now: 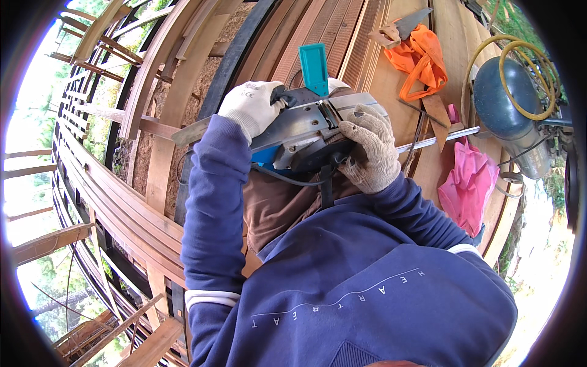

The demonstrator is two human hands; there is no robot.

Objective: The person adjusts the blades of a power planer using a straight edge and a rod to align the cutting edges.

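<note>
An electric hand planer (293,129) is turned over in front of my lap, its metal sole and blade slot facing up. My left hand (252,105), in a white work glove, is closed around one end of it. My gloved right hand (372,147) has its fingers curled on the planer's other side, by the blade slot and the dark side housing. Part of the planer's blue body shows beneath the sole. A teal plastic piece (314,68) stands up just beyond the tool; whether it is attached cannot be told. A dark cord loops below.
Long planks (315,37) lie ahead of me. On the right are an orange cloth (422,61), a saw blade (413,24), a pink bag (469,180) and a dark tank (504,92) with a yellow hose (502,60). Timber framing (116,235) with open gaps runs along the left.
</note>
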